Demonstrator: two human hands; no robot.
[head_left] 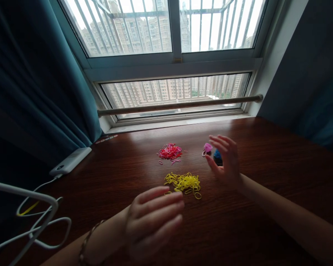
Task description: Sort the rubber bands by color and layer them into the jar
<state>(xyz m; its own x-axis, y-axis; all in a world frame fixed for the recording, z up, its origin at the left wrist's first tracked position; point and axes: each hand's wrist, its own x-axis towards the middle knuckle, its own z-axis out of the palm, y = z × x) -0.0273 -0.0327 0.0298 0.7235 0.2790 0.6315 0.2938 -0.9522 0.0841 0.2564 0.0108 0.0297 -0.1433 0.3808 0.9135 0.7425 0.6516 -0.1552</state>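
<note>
The left hand [152, 218] is extending blurred, seemingly released fingers near yellow bands [184, 181]; the right hand [228, 164] is spreading free fingers toward the desk's [122, 162] far edge.

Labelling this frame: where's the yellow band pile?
Head view, just right of centre: the yellow band pile lies nearer the camera than the red-pink pile, just beyond the left hand.

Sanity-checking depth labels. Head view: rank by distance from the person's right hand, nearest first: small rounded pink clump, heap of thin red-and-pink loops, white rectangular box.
1. Small rounded pink clump: just left of the right hand.
2. Heap of thin red-and-pink loops: farther left.
3. White rectangular box: far left, by the blue fabric curtain.
</note>
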